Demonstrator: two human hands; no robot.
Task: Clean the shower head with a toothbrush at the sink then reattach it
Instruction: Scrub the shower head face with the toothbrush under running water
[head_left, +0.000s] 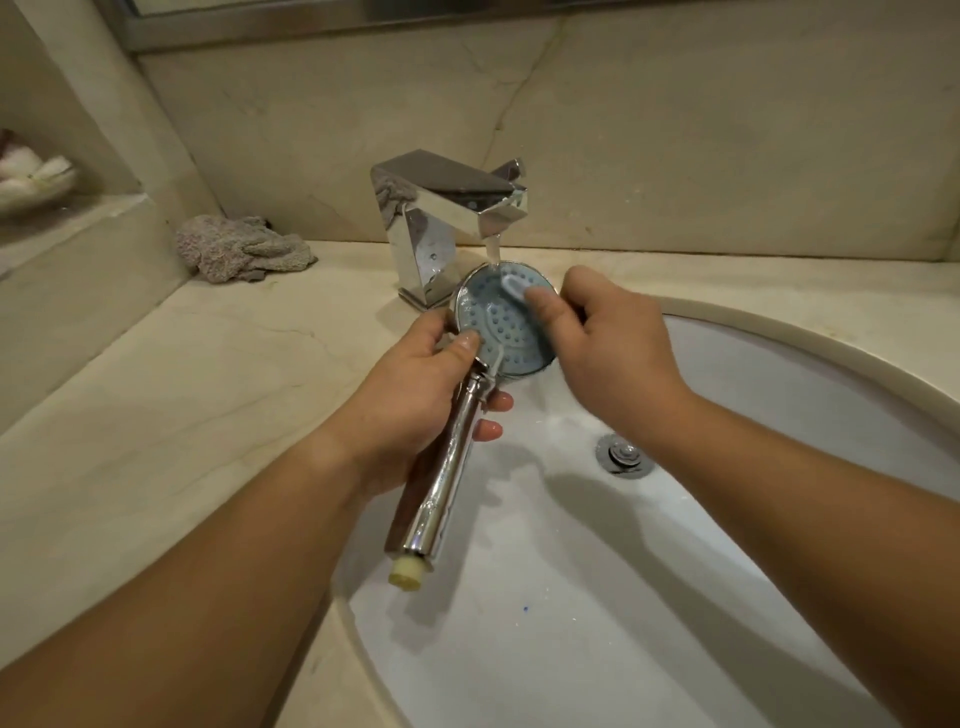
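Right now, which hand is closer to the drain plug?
Right. The right hand scrubs the shower head just above the drain plug; the left hand grips its handle, farther left.

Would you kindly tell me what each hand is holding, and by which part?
The left hand grips the shower head where handle meets face. The right hand pinches the toothbrush just behind its bristle end.
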